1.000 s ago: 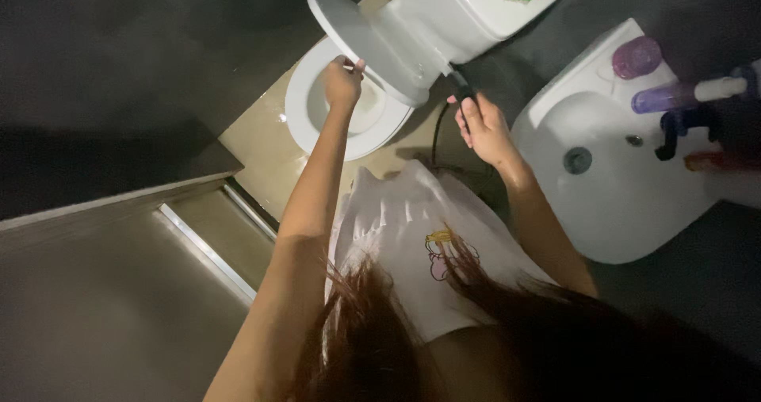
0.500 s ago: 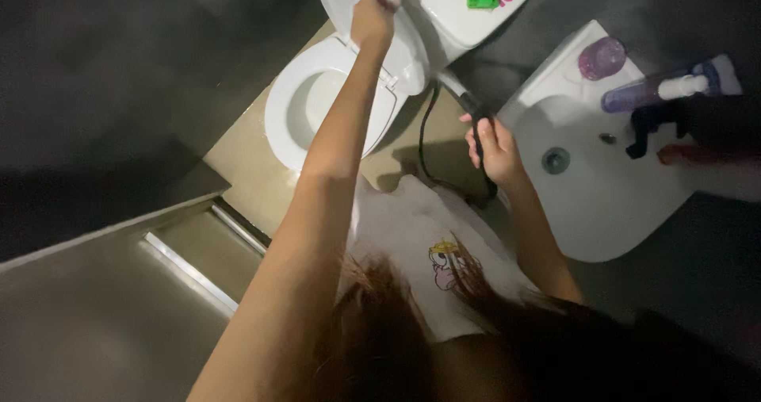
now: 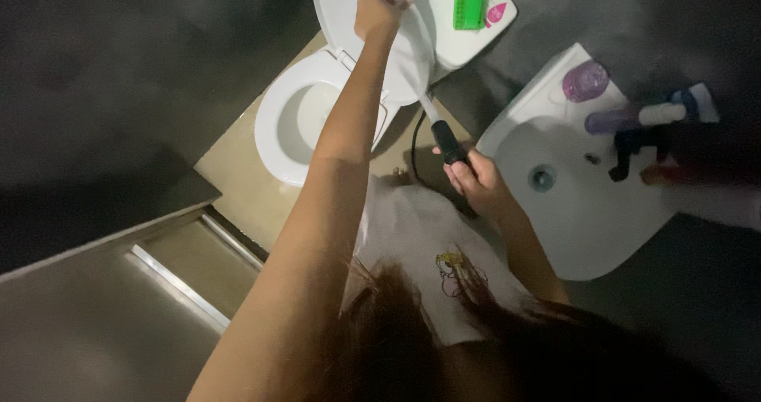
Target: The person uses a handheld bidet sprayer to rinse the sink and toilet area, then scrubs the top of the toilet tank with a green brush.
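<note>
I logged my left hand (image 3: 377, 9) gripping the raised toilet lid (image 3: 341, 5), right hand (image 3: 474, 181) clamped on the black sprayer handle (image 3: 447, 142) (hose trailing).

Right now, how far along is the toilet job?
Done: the lid stands raised against the tank. In hand: the left hand holds the lid's edge; the right hand grips the black spray handle. Left: no water is visibly spraying into the bowl.

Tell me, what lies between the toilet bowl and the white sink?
In the head view, the right hand holding a black spray handle with its dark hose, over tan floor.
</note>
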